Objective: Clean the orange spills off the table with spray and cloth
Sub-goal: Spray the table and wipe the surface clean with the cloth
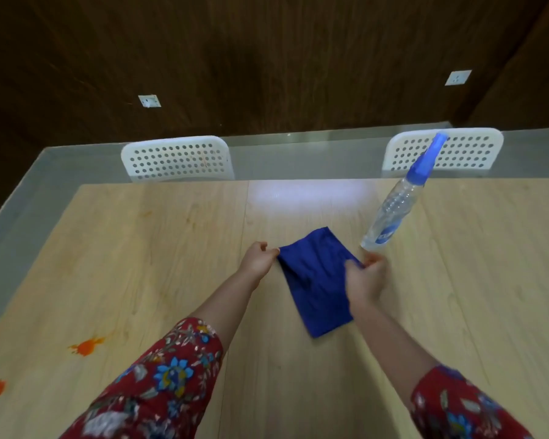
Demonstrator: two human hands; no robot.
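Near the middle of the counter (457, 312) lies a blue cloth (314, 286), folded into a strip. The left hand (257, 259) pinches its far left corner, fingers (269, 253) curled on the fabric. The right hand (366, 277) pinches the far right corner the same way. A clear bottle (393, 210) with a blue spray top stands just beyond the right hand. Two orange spills (86, 346) lie by the left edge, toward the near left corner, well apart from the cloth. Two white chairs (176, 158) stand behind the far edge.
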